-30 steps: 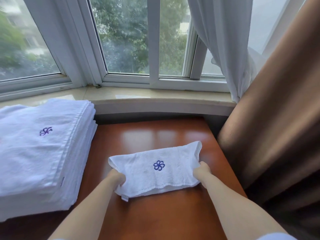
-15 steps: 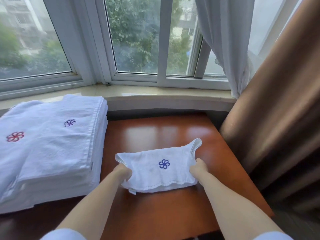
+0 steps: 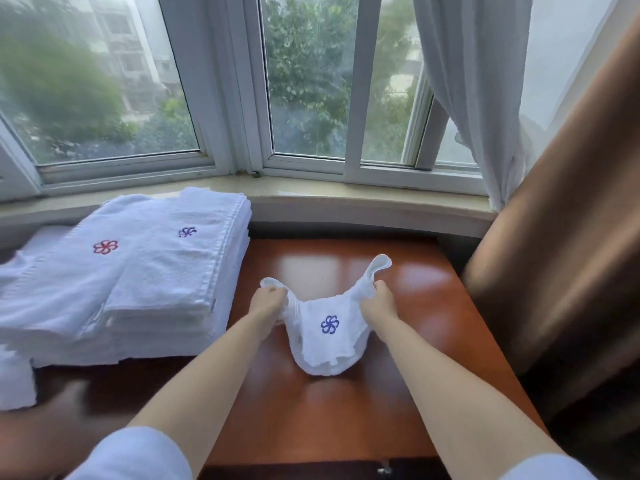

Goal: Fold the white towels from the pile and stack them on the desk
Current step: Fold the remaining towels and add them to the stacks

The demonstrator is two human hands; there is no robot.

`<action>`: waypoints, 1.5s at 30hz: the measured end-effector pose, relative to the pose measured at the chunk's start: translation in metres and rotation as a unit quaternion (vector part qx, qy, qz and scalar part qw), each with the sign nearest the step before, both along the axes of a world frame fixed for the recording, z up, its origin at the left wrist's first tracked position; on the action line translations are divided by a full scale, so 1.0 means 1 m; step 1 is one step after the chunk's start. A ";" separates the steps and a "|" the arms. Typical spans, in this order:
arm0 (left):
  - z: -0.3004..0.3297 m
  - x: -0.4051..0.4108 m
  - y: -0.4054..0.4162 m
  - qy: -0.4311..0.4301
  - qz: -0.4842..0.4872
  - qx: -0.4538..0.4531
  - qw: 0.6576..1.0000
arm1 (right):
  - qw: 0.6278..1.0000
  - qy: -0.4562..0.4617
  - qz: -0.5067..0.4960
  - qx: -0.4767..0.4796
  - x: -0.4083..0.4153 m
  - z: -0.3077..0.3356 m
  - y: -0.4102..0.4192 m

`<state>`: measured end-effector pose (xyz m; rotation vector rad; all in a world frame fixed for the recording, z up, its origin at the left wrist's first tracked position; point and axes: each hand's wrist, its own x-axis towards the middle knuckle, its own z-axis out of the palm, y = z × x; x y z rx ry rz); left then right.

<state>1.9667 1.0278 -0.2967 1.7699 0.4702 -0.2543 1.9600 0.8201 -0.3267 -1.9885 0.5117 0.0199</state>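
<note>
A small folded white towel [image 3: 327, 344] with a blue flower mark sags between my hands above the brown desk [image 3: 346, 410]. My left hand [image 3: 268, 303] grips its left end and my right hand [image 3: 377, 301] grips its right end, with both ends bunched and sticking up past my fingers. Its middle droops down to the desk. At the left lies a stack of folded white towels [image 3: 138, 278], the top ones marked with a red flower and a purple flower.
A stone window sill [image 3: 346, 199] and the window run along the desk's far side. A white sheer curtain [image 3: 467, 81] and a brown curtain [image 3: 561, 254] hang at the right, close to the desk's right edge. Another white towel [image 3: 15, 382] shows at the far left.
My hands have come closer together and lifted the small towel's ends, so it went from lying flat to sagging in the middle. The view has shifted and shows more of the stack.
</note>
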 end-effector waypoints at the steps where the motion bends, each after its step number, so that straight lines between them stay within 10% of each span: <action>1: 0.004 0.000 -0.001 -0.007 0.015 -0.021 1.000 | 1.000 -0.011 0.009 0.006 0.001 0.004 0.004; 15: -0.048 -0.039 0.022 0.041 -0.108 0.204 0.972 | 0.998 0.024 0.046 -0.029 -0.023 -0.041 0.009; 24: -0.085 -0.025 0.005 -0.092 -0.379 0.537 0.748 | 0.996 0.041 0.050 -0.053 -0.015 -0.059 0.016; 30: -0.091 -0.016 0.040 0.129 -0.163 0.452 0.867 | 0.994 0.065 0.055 -0.063 -0.012 -0.065 0.019; 41: -0.123 -0.013 0.005 -0.053 -0.334 0.450 0.826 | 0.997 0.072 -0.004 -0.032 -0.016 -0.069 0.020; 45: -0.121 -0.012 0.019 -0.057 -0.231 0.348 0.907 | 0.997 0.070 -0.026 -0.021 -0.019 -0.067 0.019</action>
